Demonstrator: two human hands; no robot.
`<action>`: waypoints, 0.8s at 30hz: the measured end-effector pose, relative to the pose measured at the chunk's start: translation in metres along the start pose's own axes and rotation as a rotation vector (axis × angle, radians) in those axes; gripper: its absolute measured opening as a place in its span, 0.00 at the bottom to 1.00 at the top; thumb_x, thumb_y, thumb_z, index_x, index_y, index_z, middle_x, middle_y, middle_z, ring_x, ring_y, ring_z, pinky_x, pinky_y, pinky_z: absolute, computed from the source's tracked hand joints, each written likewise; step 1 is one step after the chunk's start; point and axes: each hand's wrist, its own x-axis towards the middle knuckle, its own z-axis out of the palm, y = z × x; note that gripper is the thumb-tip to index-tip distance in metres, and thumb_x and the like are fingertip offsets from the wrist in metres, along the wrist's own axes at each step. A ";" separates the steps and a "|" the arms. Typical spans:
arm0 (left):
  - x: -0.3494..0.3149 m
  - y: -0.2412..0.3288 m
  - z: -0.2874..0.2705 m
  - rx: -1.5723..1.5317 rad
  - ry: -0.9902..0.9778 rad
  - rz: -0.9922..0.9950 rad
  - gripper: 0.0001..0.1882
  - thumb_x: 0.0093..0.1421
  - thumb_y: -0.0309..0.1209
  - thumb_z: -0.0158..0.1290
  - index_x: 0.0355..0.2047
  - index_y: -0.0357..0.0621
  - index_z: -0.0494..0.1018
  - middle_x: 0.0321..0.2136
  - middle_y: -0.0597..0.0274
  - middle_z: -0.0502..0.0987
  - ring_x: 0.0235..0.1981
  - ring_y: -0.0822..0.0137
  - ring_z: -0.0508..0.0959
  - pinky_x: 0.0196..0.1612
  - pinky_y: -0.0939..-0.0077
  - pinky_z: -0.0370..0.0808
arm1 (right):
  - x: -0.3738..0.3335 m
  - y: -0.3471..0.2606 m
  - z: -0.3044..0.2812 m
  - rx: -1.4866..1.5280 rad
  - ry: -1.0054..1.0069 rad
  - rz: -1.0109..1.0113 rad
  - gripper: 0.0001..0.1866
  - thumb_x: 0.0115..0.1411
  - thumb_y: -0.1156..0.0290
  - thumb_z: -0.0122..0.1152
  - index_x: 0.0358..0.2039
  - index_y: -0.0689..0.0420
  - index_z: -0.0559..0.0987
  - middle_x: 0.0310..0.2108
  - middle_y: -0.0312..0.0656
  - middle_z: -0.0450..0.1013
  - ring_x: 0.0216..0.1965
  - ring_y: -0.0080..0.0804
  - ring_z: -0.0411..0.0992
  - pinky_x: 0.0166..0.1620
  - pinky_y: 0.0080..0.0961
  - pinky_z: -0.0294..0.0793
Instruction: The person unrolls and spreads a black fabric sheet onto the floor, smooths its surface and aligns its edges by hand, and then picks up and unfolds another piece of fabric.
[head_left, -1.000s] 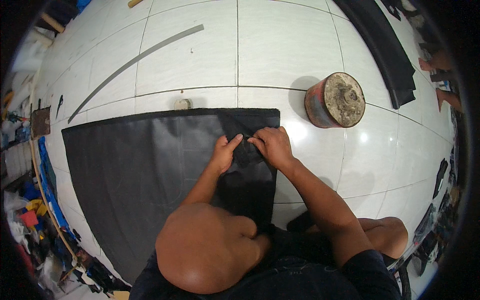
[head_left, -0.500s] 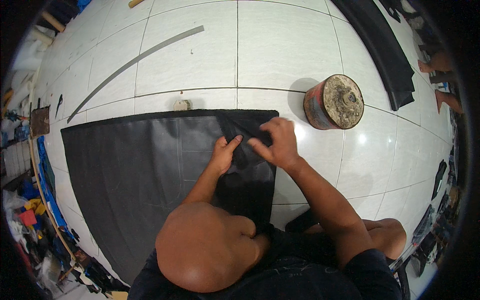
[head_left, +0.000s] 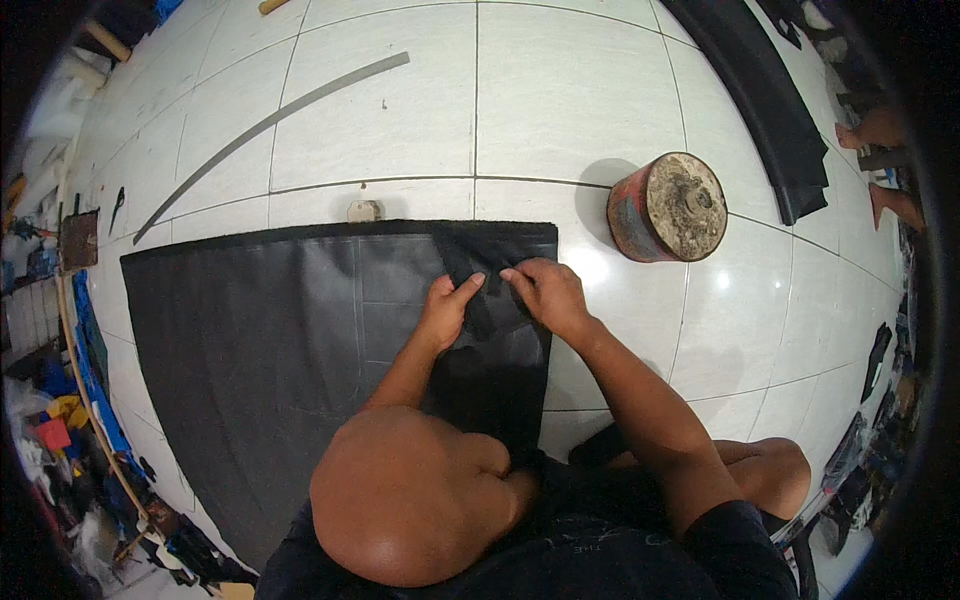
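Observation:
A wide black sheet (head_left: 250,330), like vinyl or leatherette with a dull sheen, lies spread on the floor in front of me. Thin pale lines are marked on its surface. Above its far right part, my left hand (head_left: 447,308) pinches a smaller black fabric piece (head_left: 489,310) between thumb and fingers. My right hand (head_left: 552,297) grips the right side of that same piece, thumb and fingertips pressed together. Black on black makes the outline of the piece hard to make out.
Right of the sheet stands a round, crusted tin can (head_left: 685,208). A long steel ruler (head_left: 285,112) lies beyond the sheet, and a small pale block (head_left: 364,211) touches its far edge. Folded black material (head_left: 755,100) is at far right. Clutter (head_left: 70,440) lines the left side.
My right hand has come down and slightly left, its spread fingers closing on the black fabric piece. The left hand has kept its place and grip.

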 end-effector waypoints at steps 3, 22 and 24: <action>0.002 -0.002 0.001 0.008 0.006 0.024 0.10 0.63 0.30 0.54 0.40 0.37 0.75 0.37 0.63 0.79 0.36 0.70 0.77 0.42 0.74 0.75 | 0.003 -0.004 -0.010 0.069 0.125 0.096 0.14 0.63 0.61 0.56 0.31 0.60 0.79 0.30 0.47 0.75 0.35 0.47 0.74 0.40 0.40 0.71; 0.003 -0.002 -0.001 -0.007 0.029 -0.009 0.08 0.64 0.31 0.52 0.40 0.40 0.74 0.35 0.63 0.79 0.35 0.67 0.78 0.40 0.70 0.75 | 0.000 0.002 0.001 -0.085 0.048 -0.127 0.13 0.56 0.61 0.65 0.26 0.59 0.80 0.26 0.44 0.75 0.34 0.45 0.73 0.37 0.37 0.70; 0.000 0.000 0.001 -0.005 0.020 -0.007 0.09 0.63 0.30 0.54 0.40 0.39 0.74 0.36 0.64 0.79 0.35 0.71 0.78 0.41 0.74 0.75 | 0.003 -0.004 -0.003 0.021 0.273 0.060 0.13 0.61 0.62 0.58 0.28 0.59 0.79 0.28 0.45 0.74 0.33 0.45 0.73 0.37 0.41 0.70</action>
